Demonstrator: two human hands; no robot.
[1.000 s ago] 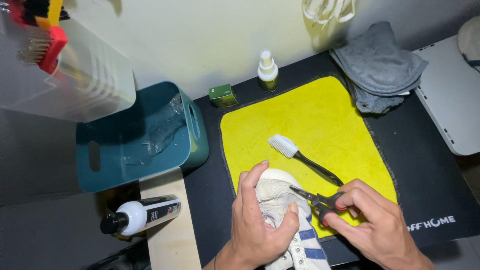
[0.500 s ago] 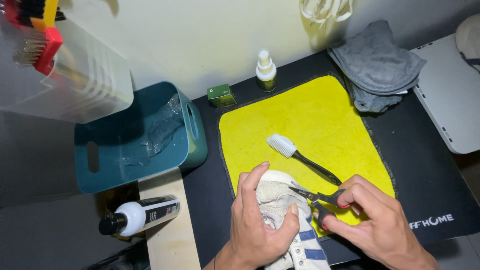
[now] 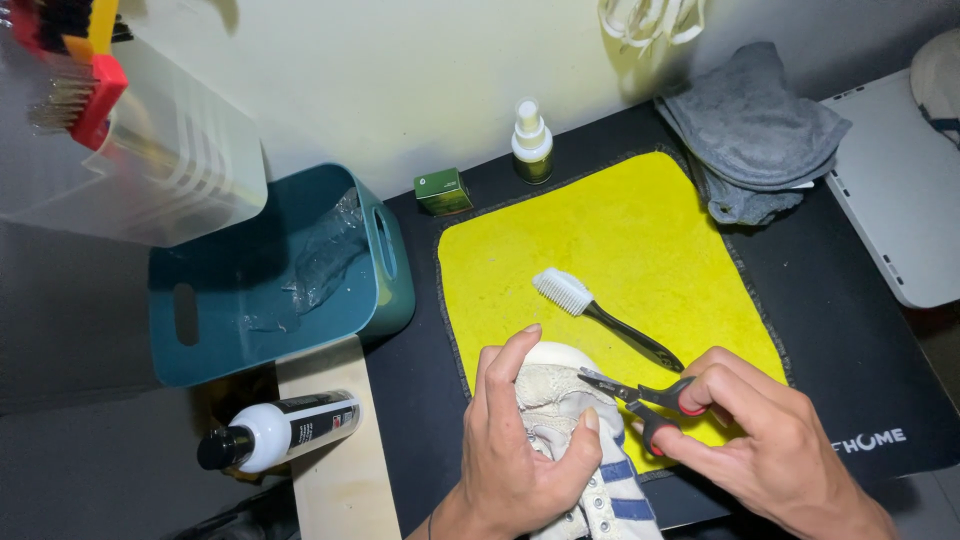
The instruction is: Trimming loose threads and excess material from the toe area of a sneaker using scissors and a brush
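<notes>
My left hand (image 3: 515, 450) grips a worn white sneaker (image 3: 560, 385) with blue side stripes, toe pointing away from me, at the near edge of a yellow cloth (image 3: 620, 250). Small scissors (image 3: 640, 395) with red-lined handles are in my right hand (image 3: 770, 450), their blades open and tips resting at the shoe's upper near the toe. A brush (image 3: 595, 310) with white bristles and a black handle lies on the cloth just beyond the shoe.
A teal bin (image 3: 270, 280) with crumpled clear plastic stands at left, a white bottle with black cap (image 3: 275, 430) lying on a wooden board below it. A small spray bottle (image 3: 531, 140), a green box (image 3: 442, 190) and a grey cloth (image 3: 750, 135) sit at the back of the black mat.
The scissors' tips have edged slightly closer in on the shoe's upper. My left hand keeps the same grip on the sneaker.
</notes>
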